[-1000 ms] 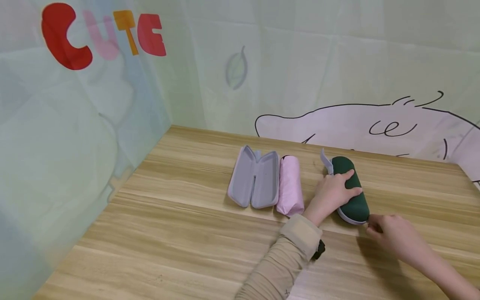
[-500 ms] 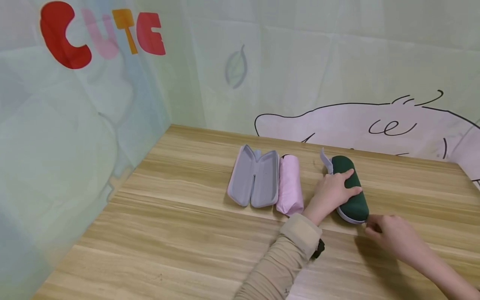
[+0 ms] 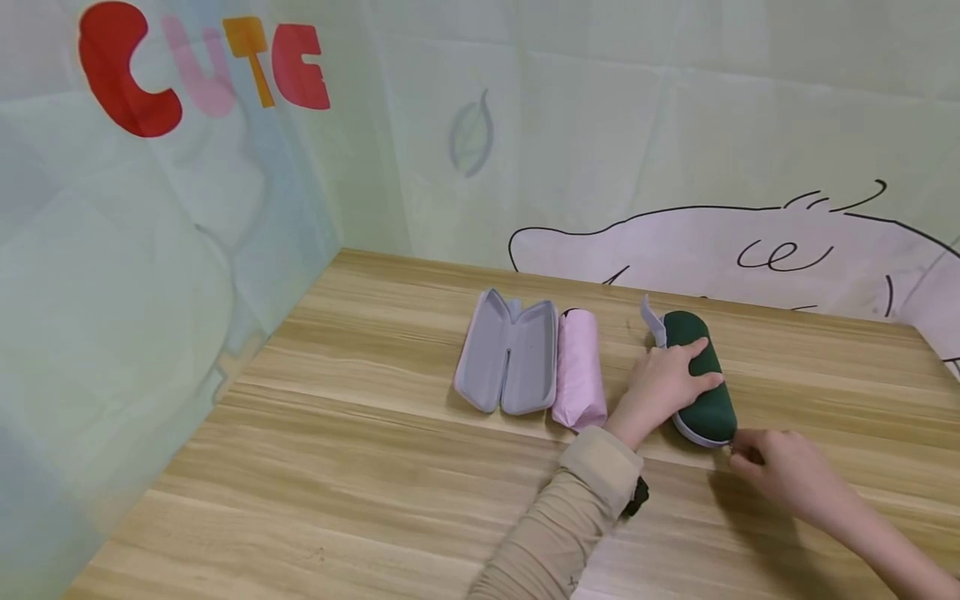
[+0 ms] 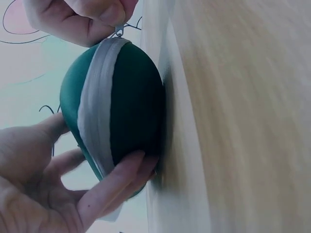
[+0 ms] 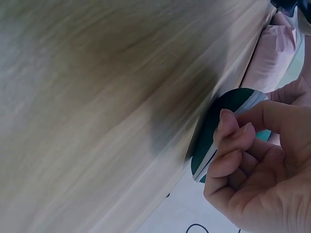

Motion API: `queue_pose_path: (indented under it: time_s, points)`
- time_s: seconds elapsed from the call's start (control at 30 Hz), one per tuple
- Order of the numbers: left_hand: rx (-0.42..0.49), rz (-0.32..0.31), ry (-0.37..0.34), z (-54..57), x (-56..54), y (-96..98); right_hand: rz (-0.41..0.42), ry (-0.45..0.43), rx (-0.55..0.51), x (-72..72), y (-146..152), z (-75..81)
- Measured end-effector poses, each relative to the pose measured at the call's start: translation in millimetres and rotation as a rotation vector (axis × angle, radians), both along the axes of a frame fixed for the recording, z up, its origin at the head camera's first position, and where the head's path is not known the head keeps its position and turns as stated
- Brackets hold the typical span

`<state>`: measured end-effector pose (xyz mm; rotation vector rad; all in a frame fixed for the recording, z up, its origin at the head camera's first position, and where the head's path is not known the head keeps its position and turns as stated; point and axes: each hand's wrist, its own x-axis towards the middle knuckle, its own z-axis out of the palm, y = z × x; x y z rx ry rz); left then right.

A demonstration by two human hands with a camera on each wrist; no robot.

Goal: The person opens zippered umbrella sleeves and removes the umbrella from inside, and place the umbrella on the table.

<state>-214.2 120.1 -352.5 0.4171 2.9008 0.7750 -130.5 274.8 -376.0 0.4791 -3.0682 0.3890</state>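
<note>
A dark green glasses case (image 3: 716, 415) with a grey zipper band lies closed on the table. My left hand (image 3: 660, 382) grips it, with the fingers spread over its top and, in the left wrist view, the thumb and fingers on both sides of the case. At the near end my right hand (image 3: 787, 468) pinches the small metal zipper pull (image 4: 119, 32) between thumb and forefinger. Its other fingers are curled into the palm, as the right wrist view shows. A pale grey strap (image 3: 652, 322) sticks up at the far left of the case.
Left of my hands an unfolded glasses case (image 3: 530, 362) shows its grey lining. Against its right side lies a wrinkled pink roll (image 3: 578, 373), close to my left wrist. Printed cloth (image 3: 637, 125) hangs behind and to the left of the wooden table (image 3: 337, 475).
</note>
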Motion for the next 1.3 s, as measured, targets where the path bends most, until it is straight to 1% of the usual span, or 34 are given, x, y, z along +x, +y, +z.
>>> queue_pose_path:
  time_s: [0.13, 0.2, 0.3, 0.4, 0.43, 0.5, 0.6, 0.67, 0.77, 0.83, 0.97, 1.13, 1.3]
  points:
    - [-0.011, -0.061, -0.007, -2.4, -2.4, -1.6, -0.002, -0.024, -0.001, 0.7, 2, 0.1]
    - [-0.035, -0.078, -0.004, -2.4, -3.6, -2.8, -0.004, -0.032, 0.003, 1.0, 2, 0.1]
    - [-0.119, -0.085, 0.034, 0.7, -5.0, -5.7, -0.006, -0.027, 0.005, 0.3, 0, 0.3]
    - [-0.247, -0.11, 0.1, 6.3, -6.5, -8.7, -0.001, -0.012, 0.0, -0.6, -2, 1.2]
    - [-0.292, -0.133, 0.118, 8.6, -7.2, -9.1, 0.002, -0.008, -0.003, -1.0, -3, 1.6]
    - [-0.376, -0.201, 0.144, 13.3, -9.1, -8.4, 0.005, -0.007, -0.009, -1.3, -4, 2.4]
    - [-0.478, -0.333, 0.154, 19.7, -11.8, -3.7, 0.009, -0.007, -0.019, -2.1, -4, 3.4]
    - [-0.54, -0.413, 0.161, 21.8, -14.0, 0.9, 0.012, -0.004, -0.023, -3.0, -4, 3.7]
    - [-0.614, -0.486, 0.176, 21.8, -16.6, 6.7, 0.014, 0.008, -0.022, -3.9, -3, 3.9]
    - [-0.673, -0.513, 0.194, 20.4, -18.5, 8.6, 0.013, 0.012, -0.017, -4.1, -2, 3.8]
    - [-0.738, -0.548, 0.205, 16.8, -22.5, 8.8, 0.006, 0.0, -0.008, -3.6, -2, 3.8]
    - [-0.741, -0.578, 0.193, 15.0, -26.2, 7.7, 0.0, -0.011, -0.002, -2.8, -1, 3.9]
    - [-0.752, -0.593, 0.174, 19.0, -27.5, 5.4, 0.006, 0.012, -0.004, -2.8, 1, 4.0]
